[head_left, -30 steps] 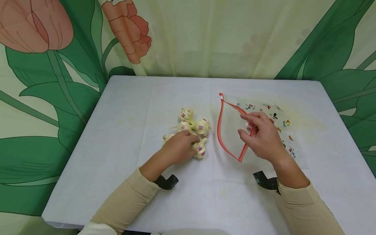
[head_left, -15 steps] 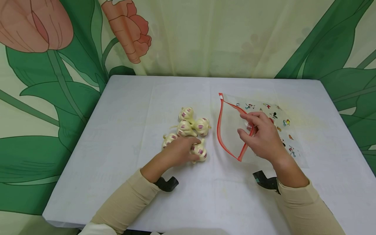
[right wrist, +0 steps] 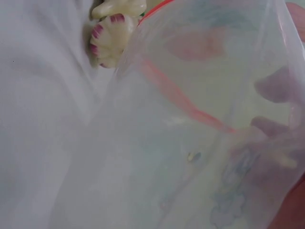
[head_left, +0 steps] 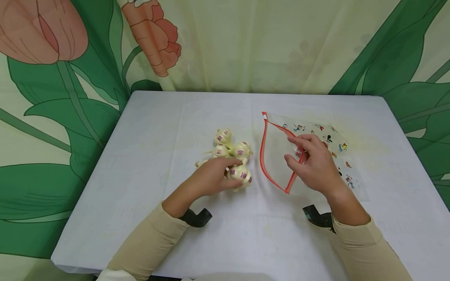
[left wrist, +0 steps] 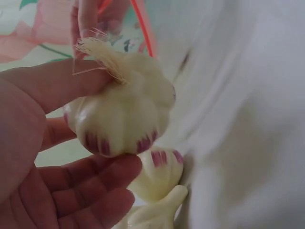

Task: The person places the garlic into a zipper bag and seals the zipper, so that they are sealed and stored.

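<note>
At center frame, a person's left hand (head_left: 211,176) pinches a garlic bulb (head_left: 240,174) between thumb and fingers, just beside other garlic bulbs (head_left: 241,150) clustered on a white tabletop (head_left: 158,125). Right of center, the right hand (head_left: 313,162) grips a clear bag (head_left: 337,154) by its red rim (head_left: 261,156), thumb and forefinger apart; how the remaining fingers lie against the film cannot be told. The bag gapes toward the bulbs. The left-wrist view shows the thumb by the bulb's root tuft (left wrist: 102,55); pressure seems better placed on the round sides than on those loose fibers. A straight lift would likely spare the neighbors from rolling. The bag looks limp, so a light, steady hold should serve it best, rim raised and spread wide.
</note>
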A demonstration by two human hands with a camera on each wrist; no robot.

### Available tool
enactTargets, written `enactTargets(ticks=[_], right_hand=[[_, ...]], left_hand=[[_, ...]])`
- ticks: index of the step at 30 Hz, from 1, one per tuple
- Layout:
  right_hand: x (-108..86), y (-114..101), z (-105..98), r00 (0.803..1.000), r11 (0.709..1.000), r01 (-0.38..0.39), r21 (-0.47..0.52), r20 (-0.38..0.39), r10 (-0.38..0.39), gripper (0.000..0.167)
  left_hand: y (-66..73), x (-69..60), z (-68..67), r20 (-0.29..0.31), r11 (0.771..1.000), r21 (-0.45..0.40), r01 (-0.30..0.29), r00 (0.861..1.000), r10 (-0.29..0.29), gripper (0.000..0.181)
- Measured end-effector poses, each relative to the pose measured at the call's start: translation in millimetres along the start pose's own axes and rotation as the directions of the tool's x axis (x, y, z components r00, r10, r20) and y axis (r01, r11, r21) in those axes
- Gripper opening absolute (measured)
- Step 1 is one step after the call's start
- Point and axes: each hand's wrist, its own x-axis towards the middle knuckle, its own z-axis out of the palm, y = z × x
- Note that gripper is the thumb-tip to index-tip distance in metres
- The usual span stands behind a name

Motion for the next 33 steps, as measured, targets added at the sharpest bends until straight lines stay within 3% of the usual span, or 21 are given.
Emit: enactTargets(ticks=[8,16,20,29,33], right_hand=[[1.4,1,3,1.0,1.0,0.02,-0.002,-0.013,-0.02,0.041],[0.5,-1,4,1.0,1.0,0.003,-0.008,-0.002,-0.003,0.042],[1.1,0,4,1.0,1.0,0.015,-0.017,-0.006,-0.015,0.042],[1.0,1,3,1.0,0.999,0.03,-0.031,-0.007,-0.03,0.042],[2.3,0,2,1.0,0.999,0.03,-0.036,-0.004,-0.031,0.043]], left_hand=[[12.4,10.3,-4.4,-0.084,0.996,-0.07,-0.051,0.995,0.045,0.052],[25.1,29.4,-5.6,-0.123,0.998,-0.056,-0.035,0.992,0.028,0.053],[26.9,36.4,-2.9,-0.118,0.997,-0.064,-0.034,0.993,0.026,0.053],[33.3,49.6,6.9,-0.041,0.999,-0.021,0.027,0.999,-0.028,0.057],[34.1,53.1,10.0,-0.045,1.0,-0.01,0.029,0.999,-0.029,0.057]])
